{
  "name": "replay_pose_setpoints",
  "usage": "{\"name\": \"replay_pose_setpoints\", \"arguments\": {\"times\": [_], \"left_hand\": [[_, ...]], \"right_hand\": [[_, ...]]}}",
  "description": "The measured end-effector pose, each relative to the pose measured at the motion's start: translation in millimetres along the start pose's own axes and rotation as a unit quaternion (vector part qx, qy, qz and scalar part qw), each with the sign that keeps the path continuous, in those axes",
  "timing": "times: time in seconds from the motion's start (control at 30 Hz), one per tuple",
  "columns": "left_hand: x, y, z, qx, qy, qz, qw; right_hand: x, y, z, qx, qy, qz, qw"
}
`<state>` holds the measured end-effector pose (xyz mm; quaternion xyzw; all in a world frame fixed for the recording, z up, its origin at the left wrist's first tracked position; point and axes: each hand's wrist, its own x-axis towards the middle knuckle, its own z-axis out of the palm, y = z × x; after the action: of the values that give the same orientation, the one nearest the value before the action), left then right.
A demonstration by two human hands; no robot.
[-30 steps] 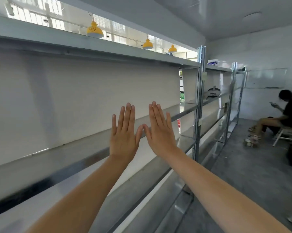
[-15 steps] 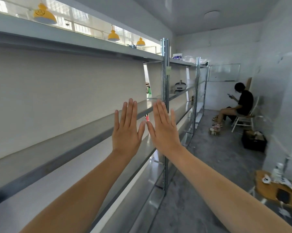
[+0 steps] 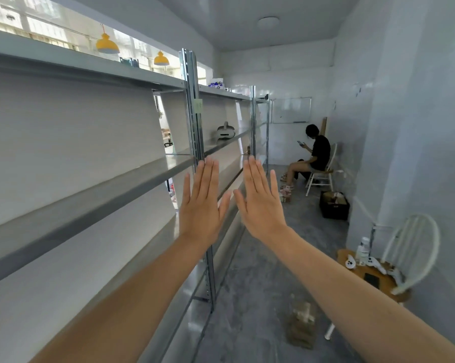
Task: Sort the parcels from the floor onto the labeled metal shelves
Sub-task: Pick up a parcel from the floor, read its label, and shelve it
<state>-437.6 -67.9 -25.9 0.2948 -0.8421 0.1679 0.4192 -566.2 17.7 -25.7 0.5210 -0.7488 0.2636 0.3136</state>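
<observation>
My left hand (image 3: 201, 203) and my right hand (image 3: 260, 203) are raised side by side in front of me, backs toward the camera, fingers straight, holding nothing. Behind them, along the left wall, run the metal shelves (image 3: 90, 197), whose near bays look bare. A small pale green label (image 3: 198, 105) sticks to the upright post (image 3: 194, 106). A tan bundle (image 3: 301, 328), possibly a parcel, lies blurred on the grey floor at lower right. A black crate (image 3: 333, 206) with brown things in it stands on the floor further back.
A white headset (image 3: 225, 132) rests on the far middle shelf. A person sits on a white chair (image 3: 322, 174) at the end of the aisle. At right, a white chair with a wooden seat (image 3: 378, 277) carries controllers, a bottle and a phone.
The view has swung to the right, bringing the aisle, the near chair and the floor into sight. Both hands stay raised and flat, and have drifted slightly apart.
</observation>
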Motion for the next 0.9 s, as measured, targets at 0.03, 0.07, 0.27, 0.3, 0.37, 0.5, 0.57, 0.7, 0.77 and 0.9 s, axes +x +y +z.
{"name": "replay_pose_setpoints", "arguments": {"times": [0.03, 0.07, 0.27, 0.3, 0.37, 0.5, 0.57, 0.7, 0.77, 0.9], "left_hand": [[3, 8, 7, -0.006, 0.003, 0.005, 1.0], [6, 16, 13, -0.012, 0.005, 0.008, 1.0], [11, 55, 44, -0.062, -0.026, 0.029, 0.997], [12, 60, 48, -0.071, -0.03, 0.031, 0.997], [14, 69, 55, -0.092, -0.033, 0.033, 0.995], [15, 84, 70, -0.102, -0.037, 0.045, 0.993], [17, 89, 78, -0.112, -0.04, 0.05, 0.992], [22, 98, 98, -0.15, -0.053, 0.063, 0.985], [26, 101, 109, -0.16, -0.055, 0.067, 0.983], [41, 101, 131, -0.177, -0.052, 0.071, 0.98]], "right_hand": [[-1, 10, 2, -0.004, 0.0, 0.004, 1.0], [-2, 20, 3, -0.009, 0.0, 0.011, 1.0], [-15, 62, 6, -0.041, -0.009, 0.046, 0.998], [-16, 67, 6, -0.042, -0.012, 0.048, 0.998], [-18, 77, 5, -0.049, -0.012, 0.053, 0.997], [-24, 90, 6, -0.061, -0.015, 0.073, 0.995], [-27, 96, 9, -0.069, -0.015, 0.079, 0.994], [-29, 112, 19, -0.093, -0.02, 0.098, 0.991], [-29, 118, 24, -0.102, -0.026, 0.109, 0.988], [-17, 129, 35, -0.125, -0.035, 0.121, 0.984]]}}
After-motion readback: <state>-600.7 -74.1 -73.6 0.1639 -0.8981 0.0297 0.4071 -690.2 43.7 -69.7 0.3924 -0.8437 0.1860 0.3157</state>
